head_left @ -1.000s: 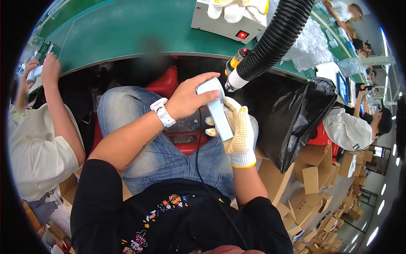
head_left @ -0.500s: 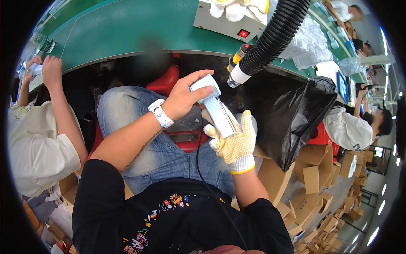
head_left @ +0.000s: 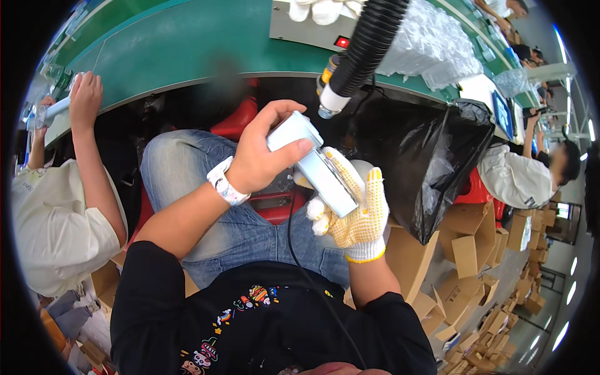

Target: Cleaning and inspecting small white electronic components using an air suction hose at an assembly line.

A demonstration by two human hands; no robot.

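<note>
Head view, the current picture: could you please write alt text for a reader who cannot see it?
A bare left hand grips a pale blue device resting in a gloved right hand, over the person's jeans. A black hose hangs beyond it, near a green table; a black bag and cardboard boxes are to the right.

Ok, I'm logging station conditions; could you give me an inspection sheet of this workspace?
Surface: green tabletop; grey box and clear plastic on it.
Job's things: pale blue device, off the tabletop.
Clutter: white gloves on the grey box; black bag at right.
Hands: left hand, bare, grips the device's wide end; right hand, gloved, cups its narrow end.
Cables: black cable over the shirt; ribbed black hose nearby.
Surroundings: cardboard boxes at right; co-workers on both sides.
</note>
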